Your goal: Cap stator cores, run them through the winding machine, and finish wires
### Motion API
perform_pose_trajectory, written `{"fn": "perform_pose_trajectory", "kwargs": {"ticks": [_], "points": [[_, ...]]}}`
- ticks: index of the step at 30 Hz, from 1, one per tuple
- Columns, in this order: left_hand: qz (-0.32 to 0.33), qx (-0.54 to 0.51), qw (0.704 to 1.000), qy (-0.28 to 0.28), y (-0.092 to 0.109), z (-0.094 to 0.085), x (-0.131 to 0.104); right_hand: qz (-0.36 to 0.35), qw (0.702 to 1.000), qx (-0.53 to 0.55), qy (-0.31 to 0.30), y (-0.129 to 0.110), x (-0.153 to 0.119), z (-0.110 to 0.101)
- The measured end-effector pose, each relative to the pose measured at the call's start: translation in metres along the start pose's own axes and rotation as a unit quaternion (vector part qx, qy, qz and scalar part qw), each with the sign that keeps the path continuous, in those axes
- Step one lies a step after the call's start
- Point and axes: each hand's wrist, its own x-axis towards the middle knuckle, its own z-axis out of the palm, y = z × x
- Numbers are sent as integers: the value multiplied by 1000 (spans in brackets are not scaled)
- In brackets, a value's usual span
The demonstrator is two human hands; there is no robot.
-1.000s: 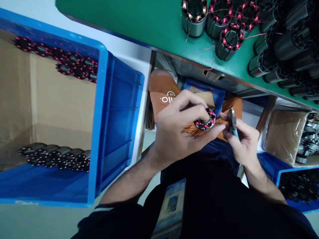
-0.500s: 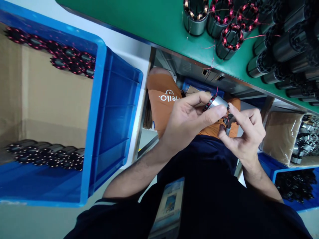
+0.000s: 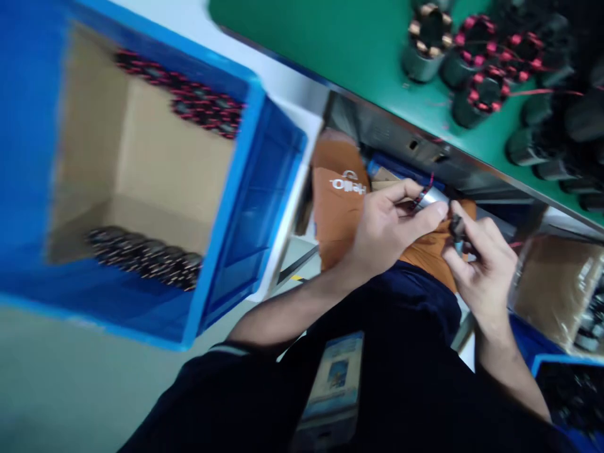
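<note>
Above my lap, my left hand grips a silver metal cylinder wound with dark red wire at its left end. Thumb and fingers press on its sides. My right hand is closed at the cylinder's right end, around a small dark tool whose shape is blurred. The right index fingertip lies close to the cylinder. On the green table top stand similar cylinders with red windings and one with copper-coloured windings.
A blue crate at the left holds rows of wound parts against cardboard. The metal table edge runs just beyond my hands. At the right are a plastic-lined box and a blue bin of dark parts. A phone lies against my shirt.
The view has shifted, so the crate, table and hands appear further right. My hands still hold the cylinder and the dark tool close together.
</note>
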Motion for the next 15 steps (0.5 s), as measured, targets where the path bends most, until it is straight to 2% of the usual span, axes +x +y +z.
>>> {"fn": "perform_pose_trajectory", "kwargs": {"ticks": [2,4,5,7,8,9,11,13,15], "points": [[-7,4,999,43,-4,-17,1,39,997,-24,-55,11,1,-3],[7,39,996,86,7,-51,-4,53,991,-58,-105,28,1,-5],[27,70,991,109,19,-73,-9,48,988,-72,-127,38,1,-5],[80,161,970,162,58,-124,-22,39,984,-92,-145,58,-2,-4],[121,223,946,203,81,-151,-30,35,983,-92,-158,67,-3,-4],[154,301,909,242,107,-177,-35,34,980,-90,-173,76,-5,-3],[179,482,800,310,154,-229,-40,27,976,-83,-202,92,-6,-1],[97,637,684,343,188,-274,-33,14,972,-74,-223,105,-4,5],[41,667,654,355,206,-310,-16,3,970,-59,-235,111,-2,12]]}}
